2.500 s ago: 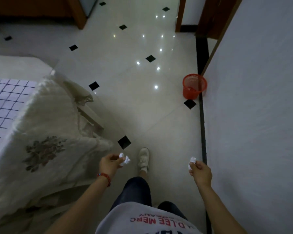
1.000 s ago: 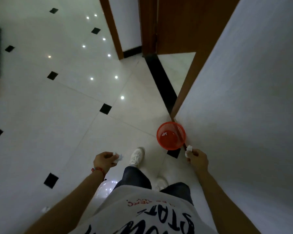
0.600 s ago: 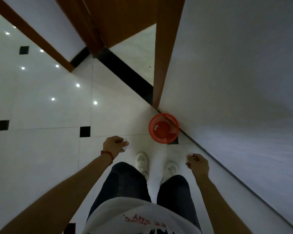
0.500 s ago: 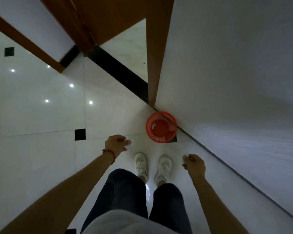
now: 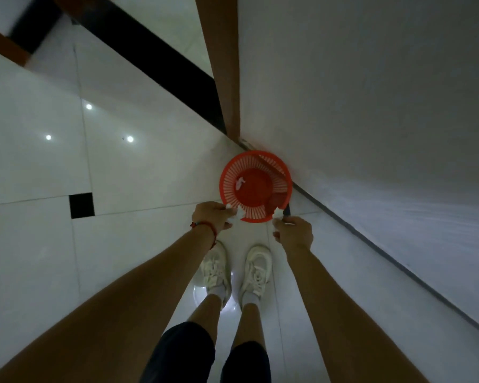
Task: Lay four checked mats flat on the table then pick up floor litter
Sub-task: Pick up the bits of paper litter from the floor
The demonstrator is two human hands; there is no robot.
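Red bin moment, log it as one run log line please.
stage: litter disposal | left hand: holds paper wad at red bin rim | right hand: holds paper scrap at rim | bin: one scrap inside

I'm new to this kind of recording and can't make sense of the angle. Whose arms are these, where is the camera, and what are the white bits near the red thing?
There is no machine here: a person wears a wide-angle camera on the head, so you look straight down past their own arms to their white shoes on the tiled floor. The red round thing is a small slatted waste basket standing on the floor beside the wall, seen from above. The left hand, with a red cord on its wrist, pinches a crumpled white paper scrap at the basket's near rim. The right hand pinches another white scrap at the same rim. One small white scrap in the basket already lies inside. The task's mats and table are not in this picture.
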